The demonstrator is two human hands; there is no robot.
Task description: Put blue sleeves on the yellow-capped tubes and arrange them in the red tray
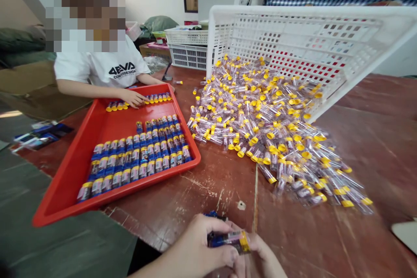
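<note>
At the near edge of the table, my left hand point(206, 245) is wrapped round a small clear plastic tube point(228, 239) with a dark blue filling, a printed label and a yellow cap. My right hand point(262, 254) closes on the tube's yellow-capped end, its fingertips partly hidden. Something dark blue point(213, 214) shows just behind my left fingers; I cannot make out what it is. Ahead and to the right lies a heap of clear tubes with yellow caps point(244, 117). To the left, rows of blue-filled tubes point(133, 156) stand in a red tray point(65, 163).
A white perforated crate point(276, 21) is tipped on its side behind the heap. Across the red-brown table point(208, 191), a person in a white shirt point(107, 63) has a hand on tubes in the tray. Stacked white baskets point(187, 54) stand behind; dark packets point(44, 134) lie at far left.
</note>
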